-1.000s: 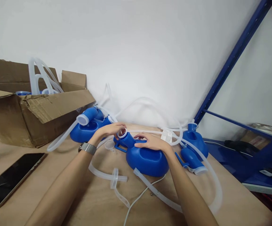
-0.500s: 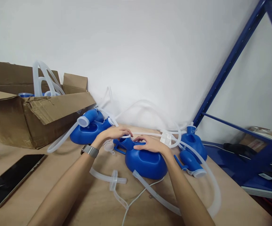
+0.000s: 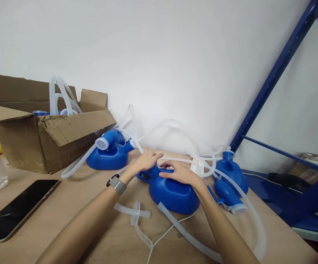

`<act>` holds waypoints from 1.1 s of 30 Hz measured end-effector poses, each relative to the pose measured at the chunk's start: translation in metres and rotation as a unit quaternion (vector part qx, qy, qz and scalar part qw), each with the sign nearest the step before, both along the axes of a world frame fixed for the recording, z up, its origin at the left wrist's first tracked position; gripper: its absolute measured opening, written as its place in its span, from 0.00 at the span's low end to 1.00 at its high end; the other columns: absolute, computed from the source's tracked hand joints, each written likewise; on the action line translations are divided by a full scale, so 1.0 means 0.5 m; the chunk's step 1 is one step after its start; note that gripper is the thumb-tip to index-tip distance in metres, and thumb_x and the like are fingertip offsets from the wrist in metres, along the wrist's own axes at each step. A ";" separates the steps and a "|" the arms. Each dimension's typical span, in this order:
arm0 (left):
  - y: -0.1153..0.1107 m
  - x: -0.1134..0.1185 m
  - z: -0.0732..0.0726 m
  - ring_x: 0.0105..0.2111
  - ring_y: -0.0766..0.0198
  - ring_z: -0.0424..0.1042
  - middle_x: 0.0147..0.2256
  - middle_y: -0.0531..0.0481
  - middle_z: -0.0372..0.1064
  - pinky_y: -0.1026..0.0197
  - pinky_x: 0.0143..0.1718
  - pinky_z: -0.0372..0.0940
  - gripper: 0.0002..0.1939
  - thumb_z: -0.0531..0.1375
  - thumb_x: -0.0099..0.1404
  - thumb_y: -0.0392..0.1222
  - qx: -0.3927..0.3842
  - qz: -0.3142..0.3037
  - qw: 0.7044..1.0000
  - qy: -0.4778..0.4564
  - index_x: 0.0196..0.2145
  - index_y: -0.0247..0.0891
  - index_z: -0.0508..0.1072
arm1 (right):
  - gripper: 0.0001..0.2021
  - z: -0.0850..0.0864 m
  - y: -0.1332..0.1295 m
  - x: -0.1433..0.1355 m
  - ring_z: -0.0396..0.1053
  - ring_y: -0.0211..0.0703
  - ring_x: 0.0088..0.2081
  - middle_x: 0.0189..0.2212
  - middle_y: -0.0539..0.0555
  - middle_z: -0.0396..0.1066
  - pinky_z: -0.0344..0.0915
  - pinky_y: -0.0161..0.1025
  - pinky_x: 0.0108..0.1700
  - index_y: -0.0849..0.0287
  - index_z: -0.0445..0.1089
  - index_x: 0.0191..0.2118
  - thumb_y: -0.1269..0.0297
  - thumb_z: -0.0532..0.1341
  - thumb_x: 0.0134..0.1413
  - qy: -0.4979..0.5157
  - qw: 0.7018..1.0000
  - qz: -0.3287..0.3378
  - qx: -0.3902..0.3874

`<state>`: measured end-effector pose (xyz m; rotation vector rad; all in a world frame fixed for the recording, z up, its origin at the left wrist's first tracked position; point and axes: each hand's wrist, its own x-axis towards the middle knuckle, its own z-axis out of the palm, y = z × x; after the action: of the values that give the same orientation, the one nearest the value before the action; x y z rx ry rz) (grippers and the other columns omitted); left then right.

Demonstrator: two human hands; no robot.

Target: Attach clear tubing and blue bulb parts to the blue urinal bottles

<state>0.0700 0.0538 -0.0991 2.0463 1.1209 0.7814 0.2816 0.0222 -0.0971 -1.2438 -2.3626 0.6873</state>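
Observation:
A blue plastic urinal bottle (image 3: 174, 194) lies on its broad base on the table in front of me. My left hand (image 3: 147, 161) is wrapped over its neck, covering the mouth, with the fingers partly hidden behind. At the bottle's top grip, my right hand (image 3: 179, 171) holds on from the right side. A blue handle (image 3: 144, 177) sticks out to the left beneath my left hand. Close to the bottle's front lies the end of a clear hose (image 3: 172, 219). A short clear tube (image 3: 133, 210) with a strap around it rests to the left.
Another blue urinal bottle (image 3: 106, 159) stands behind left, and a third (image 3: 232, 172) at right beside a loose blue spout (image 3: 227, 192). An open cardboard box (image 3: 43, 143) holds more hoses. A phone (image 3: 17, 209) lies left; blue shelving (image 3: 274, 77) stands right.
My left hand has turned over the bottle's mouth, hiding the pale ring that showed there. My right hand stays on the grip. The view has shifted slightly left.

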 end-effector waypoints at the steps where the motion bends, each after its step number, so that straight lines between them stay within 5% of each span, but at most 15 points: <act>1: -0.001 0.004 -0.002 0.39 0.49 0.72 0.28 0.44 0.73 0.54 0.49 0.62 0.27 0.50 0.69 0.61 -0.001 -0.003 1.000 -0.001 0.23 0.39 0.70 | 0.25 0.001 -0.002 0.000 0.72 0.57 0.54 0.53 0.58 0.76 0.65 0.50 0.59 0.53 0.76 0.53 0.43 0.67 0.55 -0.008 1.000 0.000 0.013; 7: 0.002 -0.011 -0.005 0.41 0.52 0.74 0.35 0.44 0.78 0.55 0.51 0.64 0.28 0.47 0.69 0.60 -0.032 -0.043 0.998 -0.028 0.29 0.37 0.75 | 0.29 0.004 -0.009 0.002 0.70 0.59 0.55 0.50 0.59 0.75 0.63 0.52 0.60 0.52 0.77 0.53 0.40 0.69 0.51 -0.074 0.995 0.015 0.072; 16: 0.011 0.000 -0.037 0.39 0.52 0.73 0.33 0.44 0.76 0.53 0.51 0.65 0.25 0.49 0.69 0.58 -0.047 -0.063 0.991 -0.110 0.29 0.36 0.74 | 0.37 0.014 -0.013 -0.008 0.74 0.59 0.52 0.54 0.55 0.76 0.67 0.49 0.54 0.52 0.73 0.54 0.42 0.75 0.37 -0.047 0.999 -0.007 0.012; 21: 0.002 -0.006 -0.031 0.43 0.52 0.75 0.39 0.43 0.78 0.53 0.52 0.67 0.24 0.48 0.68 0.54 -0.062 -0.126 0.979 -0.150 0.42 0.35 0.78 | 0.35 0.010 -0.005 -0.007 0.74 0.54 0.42 0.42 0.51 0.77 0.67 0.44 0.44 0.53 0.71 0.47 0.42 0.76 0.33 -0.055 0.998 -0.008 0.022; 26: -0.002 -0.006 -0.030 0.46 0.51 0.75 0.41 0.40 0.79 0.52 0.55 0.66 0.27 0.50 0.70 0.56 -0.110 -0.201 0.955 -0.187 0.52 0.34 0.76 | 0.31 0.009 -0.002 -0.003 0.71 0.51 0.41 0.41 0.50 0.75 0.64 0.41 0.41 0.54 0.70 0.40 0.41 0.76 0.33 -0.047 0.998 0.016 0.041; 29: -0.003 -0.003 -0.024 0.46 0.52 0.76 0.40 0.40 0.79 0.52 0.53 0.67 0.33 0.42 0.74 0.58 -0.093 -0.138 0.976 -0.140 0.53 0.32 0.75 | 0.30 0.009 -0.003 0.000 0.70 0.48 0.38 0.37 0.48 0.74 0.63 0.40 0.39 0.53 0.68 0.40 0.38 0.74 0.36 -0.056 0.997 0.017 0.043; 33: 0.002 -0.043 0.010 0.41 0.52 0.75 0.34 0.43 0.79 0.55 0.49 0.67 0.30 0.47 0.72 0.61 -0.023 -0.013 0.999 0.019 0.35 0.36 0.79 | 0.30 0.008 -0.007 0.004 0.70 0.48 0.38 0.37 0.48 0.73 0.63 0.40 0.39 0.52 0.68 0.42 0.38 0.73 0.38 -0.058 0.998 0.008 0.031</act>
<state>0.0483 0.0547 -0.0943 2.0419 1.1200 0.7008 0.2835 0.0187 -0.0930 -1.2715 -2.4693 0.5566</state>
